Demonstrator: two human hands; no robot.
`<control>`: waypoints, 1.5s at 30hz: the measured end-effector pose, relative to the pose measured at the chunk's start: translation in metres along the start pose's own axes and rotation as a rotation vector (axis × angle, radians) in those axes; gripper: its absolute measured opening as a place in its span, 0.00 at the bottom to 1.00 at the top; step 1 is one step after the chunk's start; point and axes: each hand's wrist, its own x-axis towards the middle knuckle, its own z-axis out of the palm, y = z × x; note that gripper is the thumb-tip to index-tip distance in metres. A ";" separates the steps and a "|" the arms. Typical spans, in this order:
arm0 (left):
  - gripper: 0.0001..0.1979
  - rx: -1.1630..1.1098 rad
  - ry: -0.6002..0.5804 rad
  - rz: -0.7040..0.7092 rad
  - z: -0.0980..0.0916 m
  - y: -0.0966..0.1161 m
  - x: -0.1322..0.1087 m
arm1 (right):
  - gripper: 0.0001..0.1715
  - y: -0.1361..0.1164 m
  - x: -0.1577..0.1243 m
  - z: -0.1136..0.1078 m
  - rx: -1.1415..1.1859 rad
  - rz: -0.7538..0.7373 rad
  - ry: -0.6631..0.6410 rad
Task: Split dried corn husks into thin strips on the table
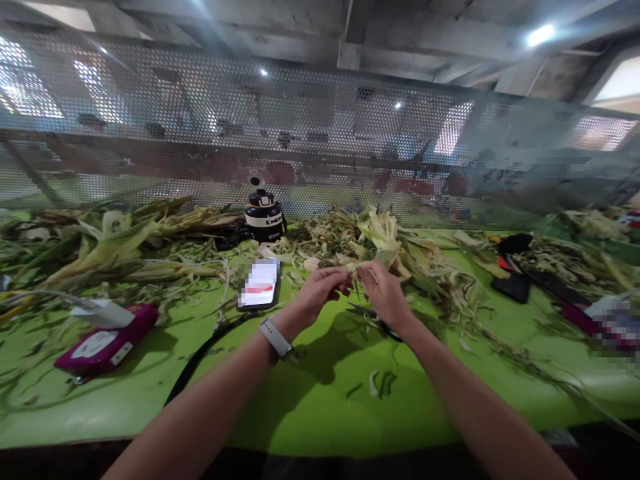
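Observation:
My left hand (320,288) and my right hand (386,291) meet over the green table (320,407), both with fingers pinched on a pale strip of corn husk (353,268) held between them. The strip runs back into a heap of husks (400,257) just behind my right hand. A watch with a light strap (275,337) is on my left wrist. Small husk scraps (380,383) lie on the table below my hands.
A phone (260,285) lies left of my hands, a black cable (200,357) running from it. A black-and-white bottle (263,217) stands behind. Corn husks and ears (115,247) pile at left, a magenta device (107,343) near them. Dark items (515,283) lie right. A perforated metal screen (320,133) backs the table.

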 end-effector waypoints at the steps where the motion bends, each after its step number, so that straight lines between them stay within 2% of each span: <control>1: 0.12 -0.125 0.018 -0.077 0.002 -0.001 -0.001 | 0.17 0.000 0.000 0.000 0.002 -0.010 0.002; 4: 0.14 -0.281 0.052 -0.153 0.006 -0.002 -0.004 | 0.16 -0.001 -0.002 0.002 0.001 -0.031 0.003; 10: 0.14 -0.251 0.165 -0.028 0.010 -0.006 -0.004 | 0.14 -0.001 -0.005 0.006 -0.008 -0.041 0.000; 16: 0.14 -0.178 0.158 0.031 0.006 -0.010 0.000 | 0.14 0.003 -0.004 0.007 0.017 0.025 0.007; 19: 0.15 -0.112 0.201 0.088 0.004 -0.011 0.003 | 0.14 0.008 -0.002 0.007 0.009 0.008 -0.033; 26: 0.17 -0.183 0.266 0.026 -0.004 -0.007 0.008 | 0.21 0.030 0.004 0.005 -0.155 -0.064 -0.235; 29: 0.17 -0.201 0.276 0.019 -0.008 -0.006 0.010 | 0.27 0.030 0.006 0.000 -0.286 -0.149 -0.171; 31: 0.17 -0.217 0.296 0.001 -0.010 -0.006 0.011 | 0.33 0.025 0.006 -0.005 -0.373 -0.262 -0.137; 33: 0.18 -0.238 0.315 -0.025 -0.011 -0.005 0.011 | 0.35 0.020 0.006 -0.009 -0.443 -0.372 -0.146; 37: 0.18 -0.229 0.304 -0.024 -0.009 -0.003 0.009 | 0.28 0.017 0.007 -0.012 -0.489 -0.519 -0.182; 40: 0.17 -0.135 0.261 0.025 -0.007 -0.004 0.008 | 0.22 0.016 0.006 -0.010 -0.421 -0.590 -0.130; 42: 0.17 -0.066 0.222 0.065 -0.006 -0.005 0.007 | 0.17 0.013 0.005 -0.009 -0.338 -0.582 -0.067; 45: 0.18 0.049 0.179 0.110 -0.005 -0.006 0.006 | 0.14 0.010 0.003 -0.006 -0.215 -0.485 0.013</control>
